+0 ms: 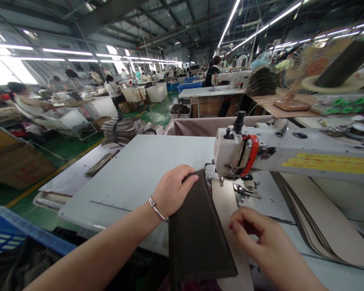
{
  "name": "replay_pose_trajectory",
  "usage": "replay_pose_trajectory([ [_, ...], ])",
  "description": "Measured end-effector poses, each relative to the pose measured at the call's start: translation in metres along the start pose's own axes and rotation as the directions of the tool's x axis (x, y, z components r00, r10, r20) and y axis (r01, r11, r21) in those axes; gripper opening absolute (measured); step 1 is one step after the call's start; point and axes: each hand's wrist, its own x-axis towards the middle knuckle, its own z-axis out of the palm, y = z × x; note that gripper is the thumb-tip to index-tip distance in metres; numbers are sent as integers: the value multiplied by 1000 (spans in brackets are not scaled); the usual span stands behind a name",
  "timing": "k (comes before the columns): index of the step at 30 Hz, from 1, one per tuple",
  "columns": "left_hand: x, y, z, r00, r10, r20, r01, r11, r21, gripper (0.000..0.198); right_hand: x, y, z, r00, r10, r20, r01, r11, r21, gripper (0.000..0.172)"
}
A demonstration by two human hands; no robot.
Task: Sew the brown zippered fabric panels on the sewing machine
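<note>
My left hand, with a silver bracelet at the wrist, grips the upper edge of a folded dark brown fabric panel, thumb on top and fingers hidden behind. Beneath its right side lies a beige strip, running from under the needle of the sewing machine toward my lap. My right hand hovers at the strip's right edge, thumb and forefinger pinched together; whether anything is between them cannot be made out. The machine's presser foot stands just above the strip's far end.
Stacked beige and dark panels lie under the machine arm at right. A blue basket with dark cloth is at lower left. Past the white table sit bundled pieces. A fan and thread cone stand at back right; several people work farther off.
</note>
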Motion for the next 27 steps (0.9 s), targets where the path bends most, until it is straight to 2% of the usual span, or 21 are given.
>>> replay_pose_trajectory([
  [3, 0, 3, 2, 1000, 9, 1, -9, 1000, -12, 13, 0, -11, 9, 1000, 5, -19, -6, 999, -44, 12],
  [6, -1, 4, 4, 1000, 19, 10, -19, 1000, -19, 13, 1, -10, 14, 999, 6, -47, -12, 993, -114, 13],
  [9, -2, 3, 4, 1000, 11, 9, -11, 1000, -17, 14, -2, 5, 10, 999, -22, -49, 14, 986, -168, 9],
  [13, -3, -2, 0, 1000, -7, -6, 7, 1000, 1, 14, -15, 30, -7, 997, -15, -79, -3, 974, -227, 9],
  [14, -3, -4, -2, 1000, -9, -8, 9, 1000, 6, 14, -19, 34, -13, 999, -2, -52, -10, 971, -237, 9],
  [16, -3, -7, -4, 1000, -10, 7, 10, 1000, 14, 15, -28, 39, -23, 992, 5, 123, 24, 972, -232, 17],
  [18, 0, -10, -1, 998, 0, 65, -2, 1000, 23, 22, -30, 38, -30, 933, -13, 359, 85, 979, -185, 36],
  [19, 2, -12, 3, 993, 12, 113, -15, 1000, 26, 25, -29, 36, -33, 908, -18, 418, 100, 979, -176, 42],
  [20, 5, -14, 9, 985, 27, 169, -32, 999, 26, 29, -24, 34, -33, 905, -25, 425, 112, 977, -182, 44],
  [21, 9, -16, 18, 975, 41, 220, -46, 999, 19, 30, -17, 33, -33, 923, -43, 383, 131, 969, -208, 39],
  [23, 17, -20, 38, 957, 59, 283, -59, 998, -10, 25, 4, 35, -30, 963, -154, 221, 216, 931, -294, 13],
  [24, 22, -22, 50, 954, 61, 292, -56, 998, -25, 20, 15, 38, -27, 955, -251, 159, 293, 890, -351, 13],
  [25, 27, -23, 62, 955, 56, 291, -48, 998, -36, 15, 26, 43, -24, 934, -335, 123, 355, 838, -415, 21],
  [27, 35, -25, 82, 962, 41, 272, -31, 999, -39, 10, 44, 55, -17, 900, -428, 82, 407, 758, -510, 29],
])
